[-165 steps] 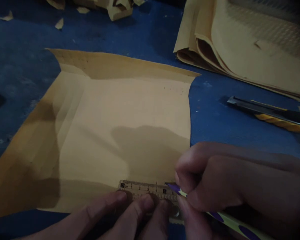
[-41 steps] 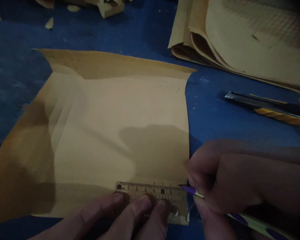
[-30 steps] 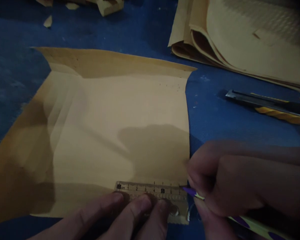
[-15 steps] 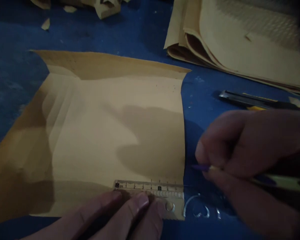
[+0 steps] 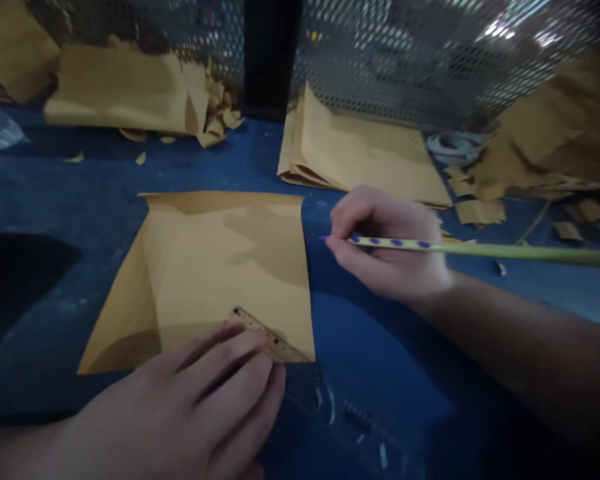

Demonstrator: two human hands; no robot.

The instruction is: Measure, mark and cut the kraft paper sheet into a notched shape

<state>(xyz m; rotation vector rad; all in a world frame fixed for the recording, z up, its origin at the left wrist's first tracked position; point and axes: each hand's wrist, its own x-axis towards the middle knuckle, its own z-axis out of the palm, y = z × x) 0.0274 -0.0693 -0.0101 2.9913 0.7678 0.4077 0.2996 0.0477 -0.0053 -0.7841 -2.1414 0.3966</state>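
A creased sheet of brown paper (image 5: 230, 267) lies on the blue table, its far edge and left side folded up. My left hand (image 5: 205, 393) rests over the paper's near edge, fingers bent onto a clear plastic ruler (image 5: 265, 333). The ruler lies slanted, its zero end on the paper and its other end running past the near right corner over the table. To the right of the paper, my right hand (image 5: 385, 243) pinches a pale green pencil with purple spots (image 5: 470, 248). Its purple tip points left, just off the paper's right edge.
Behind the paper lies a folded brown paper stack (image 5: 370, 153). Another folded bundle (image 5: 120, 90) with torn scraps sits at the back left. Crumpled paper (image 5: 545, 140) and a white roll (image 5: 455, 147) are at the back right. A perforated metal panel (image 5: 410, 67) stands along the back.
The view has pulled back and shows more of the table. The ruler has turned from level to slanting under my left hand. My right hand is now farther up beside the paper, still holding the pencil.
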